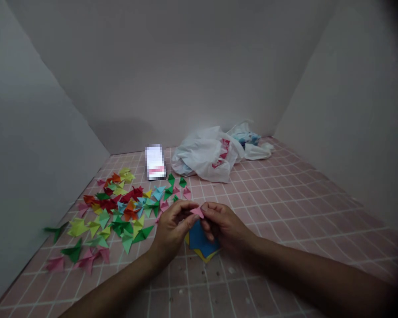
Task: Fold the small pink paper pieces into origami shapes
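Note:
A small folded piece of pink paper (198, 212) is pinched between my two hands, above the middle of the checked cloth. My left hand (173, 223) grips its left side between thumb and forefinger. On the other side, the fingertips of my right hand (224, 223) are closed on its right end. Just below lie blue paper sheets (200, 243) with yellow paper (206, 259) showing from underneath, partly covered by my right hand. To the left spreads a pile of folded paper cranes (121, 225) in green, red, yellow, pink and other colours.
A lit phone (155, 162) stands near the back wall, its screen blurred out. A crumpled white plastic bag (207, 154) with red print lies right of it, beside a blue and white packet (247, 134). Pale walls enclose the pink checked cloth (285, 207) on three sides.

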Demonstrator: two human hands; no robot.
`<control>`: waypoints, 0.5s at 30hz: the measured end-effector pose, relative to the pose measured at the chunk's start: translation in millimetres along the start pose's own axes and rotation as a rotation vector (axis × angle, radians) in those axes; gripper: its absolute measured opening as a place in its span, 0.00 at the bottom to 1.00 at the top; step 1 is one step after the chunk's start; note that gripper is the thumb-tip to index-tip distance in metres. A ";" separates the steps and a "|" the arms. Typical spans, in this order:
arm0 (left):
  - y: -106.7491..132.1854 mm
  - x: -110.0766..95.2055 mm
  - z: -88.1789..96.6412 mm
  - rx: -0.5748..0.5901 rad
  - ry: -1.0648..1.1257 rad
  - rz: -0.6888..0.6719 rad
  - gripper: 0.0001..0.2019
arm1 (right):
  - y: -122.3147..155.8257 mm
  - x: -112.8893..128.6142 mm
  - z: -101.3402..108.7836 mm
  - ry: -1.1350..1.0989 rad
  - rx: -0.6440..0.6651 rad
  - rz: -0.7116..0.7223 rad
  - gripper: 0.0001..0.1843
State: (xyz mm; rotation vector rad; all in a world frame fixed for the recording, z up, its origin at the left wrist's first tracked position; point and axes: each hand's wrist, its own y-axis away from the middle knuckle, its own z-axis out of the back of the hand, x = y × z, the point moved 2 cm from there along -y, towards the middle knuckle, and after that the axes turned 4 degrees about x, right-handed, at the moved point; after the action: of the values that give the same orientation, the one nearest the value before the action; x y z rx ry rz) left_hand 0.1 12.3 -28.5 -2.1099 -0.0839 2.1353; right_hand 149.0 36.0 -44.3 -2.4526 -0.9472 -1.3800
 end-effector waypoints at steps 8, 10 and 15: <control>-2.4 4.9 3.4 -0.031 0.143 0.114 0.12 | 1.8 11.0 -2.2 0.190 0.005 0.044 0.20; -2.4 5.1 3.1 -0.031 0.137 0.123 0.12 | 1.4 12.5 -1.6 0.242 -0.016 0.047 0.20; -0.4 2.9 0.7 -0.016 0.142 0.110 0.12 | 0.3 11.4 1.2 0.262 0.014 0.047 0.20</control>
State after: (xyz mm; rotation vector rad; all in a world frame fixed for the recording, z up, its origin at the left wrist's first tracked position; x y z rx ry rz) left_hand -0.6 13.1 -31.3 -2.3188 0.0314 2.0402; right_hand 154.2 41.3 -35.6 -2.1975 -0.8289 -1.6214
